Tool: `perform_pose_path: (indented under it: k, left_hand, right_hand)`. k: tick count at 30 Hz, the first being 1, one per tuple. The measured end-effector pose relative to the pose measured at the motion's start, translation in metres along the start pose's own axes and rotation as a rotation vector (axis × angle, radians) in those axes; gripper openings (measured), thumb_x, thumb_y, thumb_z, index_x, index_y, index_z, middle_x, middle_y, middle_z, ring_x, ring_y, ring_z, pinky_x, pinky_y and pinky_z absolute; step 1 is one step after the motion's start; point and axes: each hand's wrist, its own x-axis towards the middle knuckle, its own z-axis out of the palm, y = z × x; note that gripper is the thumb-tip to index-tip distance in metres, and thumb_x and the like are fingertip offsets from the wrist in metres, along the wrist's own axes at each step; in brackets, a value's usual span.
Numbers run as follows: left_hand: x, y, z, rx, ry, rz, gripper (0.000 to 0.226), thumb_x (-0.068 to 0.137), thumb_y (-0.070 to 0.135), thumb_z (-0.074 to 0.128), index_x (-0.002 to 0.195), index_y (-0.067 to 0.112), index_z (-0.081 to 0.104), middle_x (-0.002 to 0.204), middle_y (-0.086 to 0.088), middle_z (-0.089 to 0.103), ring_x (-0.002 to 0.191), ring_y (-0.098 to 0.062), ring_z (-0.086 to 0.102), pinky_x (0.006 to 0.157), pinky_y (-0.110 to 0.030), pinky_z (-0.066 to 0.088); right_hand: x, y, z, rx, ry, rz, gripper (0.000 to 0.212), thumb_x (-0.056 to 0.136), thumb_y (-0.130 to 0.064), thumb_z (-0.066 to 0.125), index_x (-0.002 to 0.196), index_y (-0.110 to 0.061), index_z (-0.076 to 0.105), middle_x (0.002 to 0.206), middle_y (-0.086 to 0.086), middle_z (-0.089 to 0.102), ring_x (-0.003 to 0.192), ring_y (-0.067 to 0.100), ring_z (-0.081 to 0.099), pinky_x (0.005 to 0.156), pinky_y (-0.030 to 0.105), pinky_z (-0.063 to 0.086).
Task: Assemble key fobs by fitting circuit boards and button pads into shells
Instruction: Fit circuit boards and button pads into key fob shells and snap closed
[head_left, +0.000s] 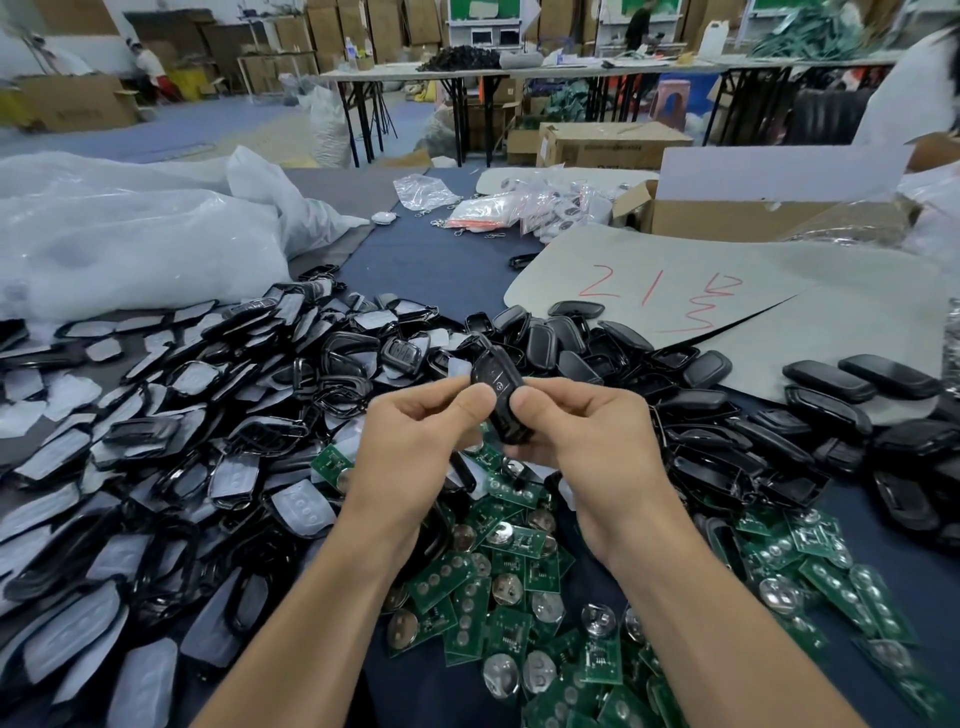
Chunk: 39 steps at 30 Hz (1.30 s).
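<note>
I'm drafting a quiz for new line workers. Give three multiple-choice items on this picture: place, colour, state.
1. The circuit boards lie: A) on the table beneath the forearms; B) in a drawer; C) on the floor.
2. The writing on the grey sheet is: A) blue; B) red; C) green.
3. The key fob is: A) lying loose; B) in one hand only; C) gripped by left hand and right hand.
Answers: 1A, boards spread under the arms; 2B, red strokes; 3C, both thumbs press it.
</note>
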Motion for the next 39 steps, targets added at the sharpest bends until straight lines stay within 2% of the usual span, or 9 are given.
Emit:
perform_pose_path:
  k: [10, 14, 21, 25, 28, 31, 33, 35, 39]
  left_hand:
    - [-0.006, -0.003, 0.015, -0.077, 0.121, -0.044, 0.035, 0.088, 0.051, 0.061, 0.092, 0.025, 0.085, 0.094, -0.006, 0.082, 0.091, -0.026, 0.078, 0.08, -0.043, 0.065]
    - [-0.006, 0.002, 0.017, -0.128, 0.188, -0.074, 0.034, 0.102, 0.036, 0.057, 0.087, 0.022, 0.085, 0.091, -0.007, 0.081, 0.079, -0.017, 0.077, 0.064, -0.026, 0.061]
    - [-0.007, 0.001, 0.016, -0.087, 0.211, -0.068, 0.043, 0.108, 0.03, 0.054, 0.079, 0.019, 0.084, 0.08, -0.01, 0.08, 0.065, -0.021, 0.073, 0.05, -0.028, 0.058]
    - [-0.008, 0.0, 0.015, -0.062, 0.17, -0.003, 0.045, 0.1, 0.057, 0.055, 0.092, 0.025, 0.084, 0.095, -0.005, 0.081, 0.089, -0.017, 0.077, 0.076, -0.026, 0.062]
    - [-0.006, 0.001, 0.009, -0.033, 0.27, 0.055, 0.045, 0.086, 0.071, 0.056, 0.099, 0.036, 0.081, 0.101, 0.01, 0.081, 0.098, -0.008, 0.076, 0.083, -0.017, 0.059]
    - [-0.001, -0.003, 0.005, 0.026, 0.435, 0.056, 0.022, 0.098, 0.05, 0.063, 0.094, 0.037, 0.08, 0.094, 0.014, 0.08, 0.091, -0.005, 0.077, 0.086, -0.027, 0.061]
    - [0.0, -0.004, 0.004, 0.051, 0.501, 0.058, 0.017, 0.1, 0.038, 0.065, 0.092, 0.038, 0.08, 0.092, 0.016, 0.08, 0.09, -0.003, 0.076, 0.087, -0.031, 0.06]
    - [0.001, -0.006, 0.002, 0.08, 0.533, 0.069, 0.016, 0.093, 0.04, 0.064, 0.092, 0.041, 0.08, 0.091, 0.019, 0.079, 0.088, 0.0, 0.075, 0.082, -0.027, 0.059]
    - [0.002, -0.008, -0.002, 0.163, 0.537, 0.074, 0.019, 0.086, 0.041, 0.062, 0.089, 0.052, 0.078, 0.077, 0.018, 0.077, 0.069, -0.004, 0.071, 0.065, -0.021, 0.059]
  right_hand:
    - [-0.006, 0.007, 0.013, 0.143, -0.094, 0.085, 0.013, 0.096, -0.002, 0.068, 0.092, -0.004, 0.081, 0.088, 0.016, 0.079, 0.076, 0.025, 0.077, 0.068, 0.026, 0.062]
    - [-0.008, 0.009, 0.015, 0.025, -0.136, 0.06, 0.009, 0.093, -0.001, 0.071, 0.094, -0.001, 0.08, 0.084, 0.023, 0.077, 0.063, 0.02, 0.067, 0.064, 0.025, 0.059]
    - [-0.006, 0.013, 0.011, -0.034, -0.198, 0.068, 0.011, 0.092, -0.001, 0.072, 0.086, -0.002, 0.081, 0.073, 0.021, 0.07, 0.059, 0.021, 0.06, 0.058, 0.028, 0.057]
    - [0.004, -0.006, -0.005, 0.121, -0.161, 0.04, 0.006, 0.088, -0.008, 0.076, 0.088, -0.005, 0.081, 0.083, 0.017, 0.075, 0.065, 0.022, 0.065, 0.063, 0.027, 0.059]
    - [0.011, -0.021, -0.028, 0.447, -0.075, -0.02, 0.051, 0.067, -0.039, 0.083, 0.112, -0.015, 0.076, 0.108, 0.01, 0.079, 0.088, 0.018, 0.075, 0.076, 0.028, 0.062]
    - [0.016, -0.015, -0.033, -0.081, 0.093, -0.104, 0.042, 0.074, -0.035, 0.088, 0.113, -0.022, 0.077, 0.094, 0.001, 0.081, 0.079, 0.012, 0.075, 0.083, 0.03, 0.063]
    - [0.013, -0.009, -0.028, -0.551, 0.179, -0.195, 0.029, 0.082, -0.03, 0.08, 0.111, -0.03, 0.079, 0.085, -0.015, 0.079, 0.076, -0.001, 0.071, 0.082, 0.016, 0.056]
    - [0.01, -0.002, -0.022, -0.862, 0.074, -0.243, 0.037, 0.085, -0.033, 0.075, 0.123, -0.034, 0.074, 0.101, -0.018, 0.077, 0.088, -0.002, 0.067, 0.085, 0.011, 0.048]
    - [0.005, 0.007, -0.011, -1.345, -0.239, -0.222, 0.045, 0.091, -0.045, 0.068, 0.135, -0.038, 0.064, 0.13, -0.003, 0.063, 0.128, 0.018, 0.051, 0.115, 0.036, 0.038]
